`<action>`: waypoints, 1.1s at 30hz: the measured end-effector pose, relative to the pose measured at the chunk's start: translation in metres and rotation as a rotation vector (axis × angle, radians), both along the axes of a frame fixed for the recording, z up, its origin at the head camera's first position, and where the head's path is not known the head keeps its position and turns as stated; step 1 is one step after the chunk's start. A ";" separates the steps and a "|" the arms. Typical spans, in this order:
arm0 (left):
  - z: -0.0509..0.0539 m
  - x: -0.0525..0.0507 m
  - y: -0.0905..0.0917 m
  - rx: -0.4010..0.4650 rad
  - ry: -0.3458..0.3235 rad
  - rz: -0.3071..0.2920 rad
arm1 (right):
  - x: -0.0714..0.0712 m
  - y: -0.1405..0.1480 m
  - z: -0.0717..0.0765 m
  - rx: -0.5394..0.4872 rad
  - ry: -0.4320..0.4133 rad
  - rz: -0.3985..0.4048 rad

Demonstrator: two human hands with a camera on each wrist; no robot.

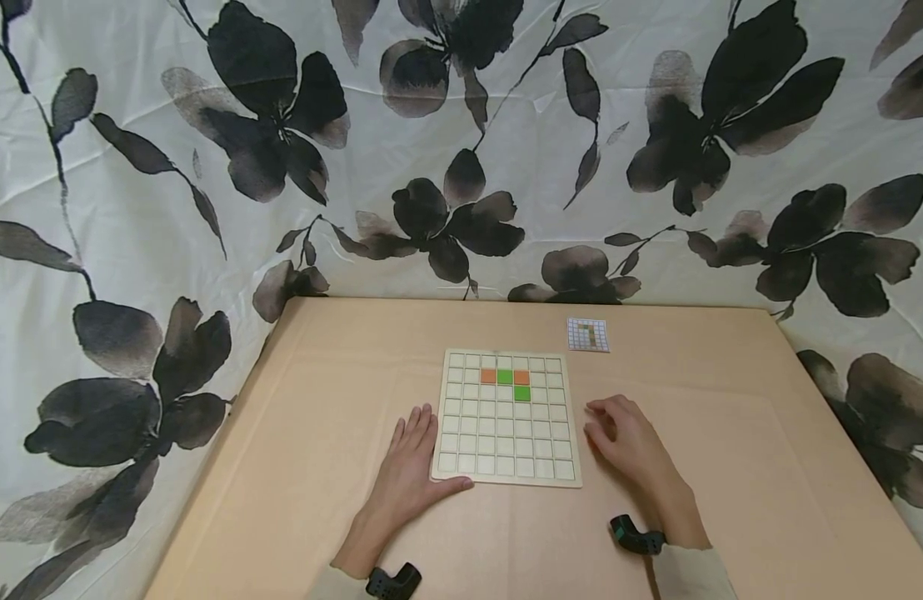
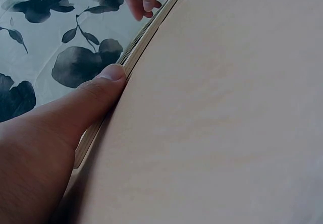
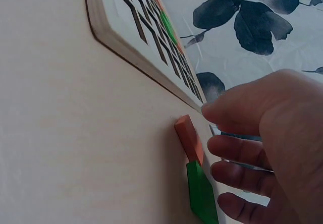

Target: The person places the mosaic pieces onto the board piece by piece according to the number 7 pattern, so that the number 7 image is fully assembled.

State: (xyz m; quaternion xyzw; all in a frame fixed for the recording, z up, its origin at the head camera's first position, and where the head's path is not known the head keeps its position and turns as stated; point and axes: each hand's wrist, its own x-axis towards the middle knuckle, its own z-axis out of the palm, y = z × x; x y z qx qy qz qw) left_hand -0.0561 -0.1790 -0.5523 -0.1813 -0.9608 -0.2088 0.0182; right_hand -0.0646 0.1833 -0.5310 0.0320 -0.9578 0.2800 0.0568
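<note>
Left hand — fingers straight, thumb against grid board.
Right hand loosely curled, empty, near orange block and green block — best pinched by their sides, board steady.

A board lies on the table; card behind, right.

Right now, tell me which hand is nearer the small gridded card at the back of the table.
Right: the right hand sits beside the grid board, on the near side of the card; the left hand touches the grid board's left edge, across it from the card.
</note>
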 end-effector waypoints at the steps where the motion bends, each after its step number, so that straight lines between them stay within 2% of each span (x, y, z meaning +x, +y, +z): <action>1: 0.000 0.000 0.000 0.001 0.001 0.001 | 0.001 0.000 0.000 0.002 -0.004 0.005; 16: -0.001 -0.002 0.006 0.004 -0.018 0.020 | -0.002 0.014 -0.005 0.028 -0.004 0.107; 33: 0.002 -0.003 0.009 0.008 -0.024 0.026 | -0.003 0.020 0.000 -0.012 -0.054 0.146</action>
